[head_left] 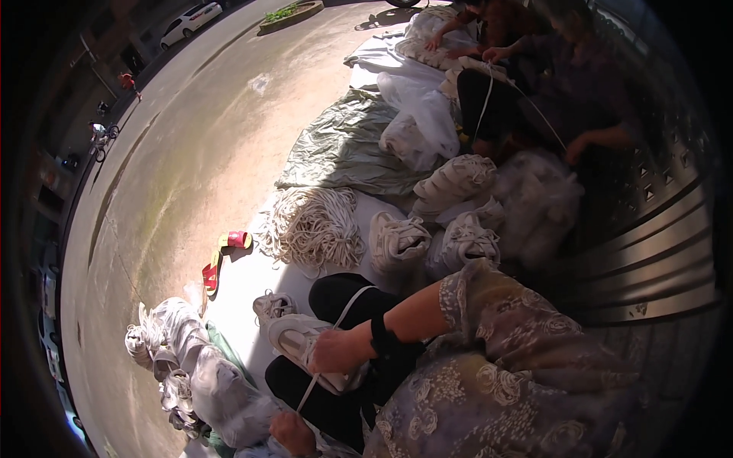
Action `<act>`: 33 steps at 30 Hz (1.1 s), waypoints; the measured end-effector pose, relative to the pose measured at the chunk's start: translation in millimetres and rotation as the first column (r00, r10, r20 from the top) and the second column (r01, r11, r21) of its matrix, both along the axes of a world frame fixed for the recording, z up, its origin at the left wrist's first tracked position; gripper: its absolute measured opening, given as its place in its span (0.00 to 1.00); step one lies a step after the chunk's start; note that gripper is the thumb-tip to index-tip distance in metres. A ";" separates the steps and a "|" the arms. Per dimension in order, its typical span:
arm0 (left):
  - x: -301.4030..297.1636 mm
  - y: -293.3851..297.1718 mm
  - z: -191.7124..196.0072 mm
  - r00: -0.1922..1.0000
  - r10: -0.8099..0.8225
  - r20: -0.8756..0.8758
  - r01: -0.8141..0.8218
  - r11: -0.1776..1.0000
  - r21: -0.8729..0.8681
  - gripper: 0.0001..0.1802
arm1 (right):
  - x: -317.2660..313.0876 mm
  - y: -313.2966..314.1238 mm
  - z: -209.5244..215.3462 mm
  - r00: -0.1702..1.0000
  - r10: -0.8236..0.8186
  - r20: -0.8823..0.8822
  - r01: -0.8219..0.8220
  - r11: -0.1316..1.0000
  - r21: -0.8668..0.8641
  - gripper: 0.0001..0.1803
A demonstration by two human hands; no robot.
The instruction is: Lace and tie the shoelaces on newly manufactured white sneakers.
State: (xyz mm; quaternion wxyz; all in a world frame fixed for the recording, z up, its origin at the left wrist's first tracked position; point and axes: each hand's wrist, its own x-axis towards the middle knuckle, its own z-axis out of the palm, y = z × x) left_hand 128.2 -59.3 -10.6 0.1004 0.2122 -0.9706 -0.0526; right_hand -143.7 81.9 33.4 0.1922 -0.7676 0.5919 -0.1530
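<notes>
A white sneaker (292,336) rests across my dark-trousered lap. My right hand (337,352), with a black band at the wrist, is closed over the shoe's lacing. From its fist a flat white shoelace (308,391) stretches down to my left hand (292,433). The left fingers are closed around that lace, low beside my leg. Another length of lace (353,304) runs up from the right hand across my knee. Just beyond lies one more pale shoe (273,305). My right hand hides part of the sneaker's opening.
A heap of white laces (313,229) lies ahead on a pale sheet. White shoes (398,241) stand beside it; bagged shoes (225,393) are piled at left. Red sandals (235,240) lie at the sheet's edge. Two people (565,84) sit far right, one pulling a lace.
</notes>
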 end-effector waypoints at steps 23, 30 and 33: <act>-18.9 11.8 17.5 0.995 -0.055 0.085 0.049 0.996 0.070 0.07 | -14.6 -7.6 -24.8 0.941 -0.329 0.077 0.316 0.775 -0.547 0.08; -5.5 -3.2 -6.2 0.983 0.003 0.183 -0.001 1.000 -0.012 0.05 | -21.3 -8.7 -24.8 0.876 -0.422 0.231 0.475 0.838 -0.269 0.09; 6.2 -10.0 -14.4 0.997 -0.031 -0.076 0.029 0.999 -0.027 0.08 | -16.5 -9.8 -46.2 0.902 -0.411 0.131 0.429 0.822 -0.375 0.07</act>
